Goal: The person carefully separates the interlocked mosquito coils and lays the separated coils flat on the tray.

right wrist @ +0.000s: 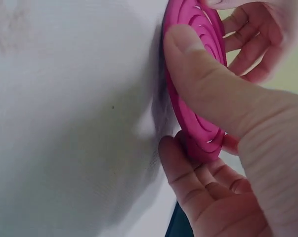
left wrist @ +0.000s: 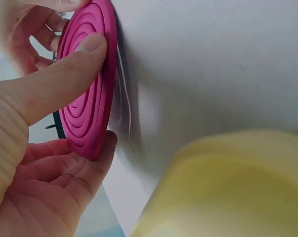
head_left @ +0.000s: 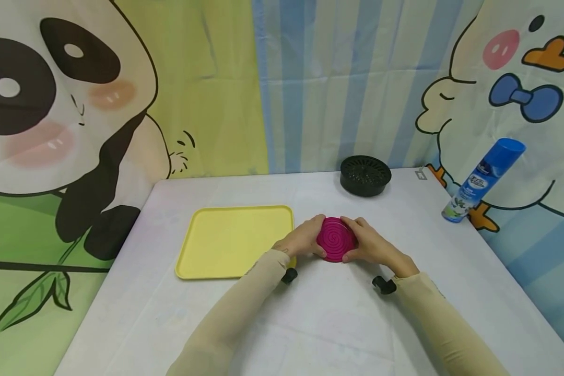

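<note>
A magenta mosquito coil [head_left: 337,239], round and flat with spiral grooves, is held between both hands over the white table. My left hand [head_left: 305,237] grips its left edge, and my right hand [head_left: 367,244] grips the right edge. In the left wrist view, the left thumb [left wrist: 72,79] lies across the face of the coil [left wrist: 84,116] while the other fingers curl under its rim. The right wrist view has the right thumb [right wrist: 198,64] on the face of the coil [right wrist: 200,126] too, fingers beneath. A shadow shows on the tabletop beside it.
Left of the hands lies a yellow rectangular tray [head_left: 235,243]. A black round slotted holder [head_left: 365,176] stands near the table's back edge. A blue spray can [head_left: 483,180] is at the right edge. Printed curtains [head_left: 329,89] hang behind the white table [head_left: 329,324].
</note>
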Tool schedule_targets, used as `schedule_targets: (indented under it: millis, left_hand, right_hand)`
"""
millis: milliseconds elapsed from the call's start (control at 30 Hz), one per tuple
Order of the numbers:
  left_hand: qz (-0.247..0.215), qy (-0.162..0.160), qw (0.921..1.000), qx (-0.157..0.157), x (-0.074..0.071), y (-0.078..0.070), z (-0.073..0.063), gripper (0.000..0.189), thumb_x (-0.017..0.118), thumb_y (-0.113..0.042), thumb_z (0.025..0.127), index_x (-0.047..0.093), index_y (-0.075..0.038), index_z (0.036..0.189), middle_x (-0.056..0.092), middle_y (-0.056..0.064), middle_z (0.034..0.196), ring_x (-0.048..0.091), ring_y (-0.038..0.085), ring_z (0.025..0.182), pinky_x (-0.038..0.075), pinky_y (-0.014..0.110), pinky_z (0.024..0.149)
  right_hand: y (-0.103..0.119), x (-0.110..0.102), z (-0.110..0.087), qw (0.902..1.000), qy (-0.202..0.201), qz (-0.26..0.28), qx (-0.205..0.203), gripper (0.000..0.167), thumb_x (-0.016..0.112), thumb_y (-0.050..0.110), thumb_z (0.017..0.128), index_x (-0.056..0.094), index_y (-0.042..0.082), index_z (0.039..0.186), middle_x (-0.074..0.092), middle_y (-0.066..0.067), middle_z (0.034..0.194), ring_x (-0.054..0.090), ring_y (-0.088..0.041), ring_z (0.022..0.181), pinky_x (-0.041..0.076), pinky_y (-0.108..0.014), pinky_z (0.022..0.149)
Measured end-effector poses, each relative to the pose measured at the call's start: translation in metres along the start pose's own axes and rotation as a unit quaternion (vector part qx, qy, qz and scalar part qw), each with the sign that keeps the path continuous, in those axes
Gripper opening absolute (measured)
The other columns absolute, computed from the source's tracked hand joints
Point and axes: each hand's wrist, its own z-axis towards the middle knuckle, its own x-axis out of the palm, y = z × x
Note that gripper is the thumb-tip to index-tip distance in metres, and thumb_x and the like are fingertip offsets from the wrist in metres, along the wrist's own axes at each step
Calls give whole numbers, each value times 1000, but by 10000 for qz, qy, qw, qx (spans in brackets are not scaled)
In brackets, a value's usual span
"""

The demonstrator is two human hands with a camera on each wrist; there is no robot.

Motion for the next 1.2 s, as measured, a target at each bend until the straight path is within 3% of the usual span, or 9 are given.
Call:
schedule_targets:
  millis: [200,467,667,1000,1200]
  left_hand:
    - [-45,-69,9999,96,-4,4,-1,83,81,-17,87,33,-9,154,55,9,146,54,21,132,49,35,110]
    - [-384,-395,9978,365,-10,9,-2,68,72,-8,93,39,-13,153,61,8,140,60,19,124,51,31,106]
    - [-1052,-781,9905,426,-15,13,-4,64,72,-4,92,47,-18,149,66,7,131,66,18,105,58,25,88]
    - [-1511,-1241,9798,423,-21,10,-5,54,72,-4,93,55,-15,143,66,9,131,68,18,105,59,23,85]
    - [-1691,-1502,9732,418,-23,12,-2,47,74,-5,92,62,-10,136,70,8,124,68,17,105,60,23,85]
  right_hand:
    - [-3,-6,2,9989,-272,73,-376,81,84,9,83,41,-1,151,61,-20,118,62,-28,99,59,-43,84]
    - [-10,-8,3,9967,-669,184,-424,70,78,3,86,48,6,149,69,-16,113,68,-28,100,61,-45,86]
    - [-7,-13,1,9921,-1141,350,-389,67,77,2,87,50,8,148,72,-16,103,72,-30,94,62,-46,83]
    - [-8,-17,3,9817,-1750,685,-322,36,71,4,94,64,0,129,74,-15,96,76,-26,83,64,-33,71]
    - [-7,-19,3,9755,-1934,1037,-143,29,70,6,95,66,-1,123,75,-17,97,76,-27,81,62,-24,70]
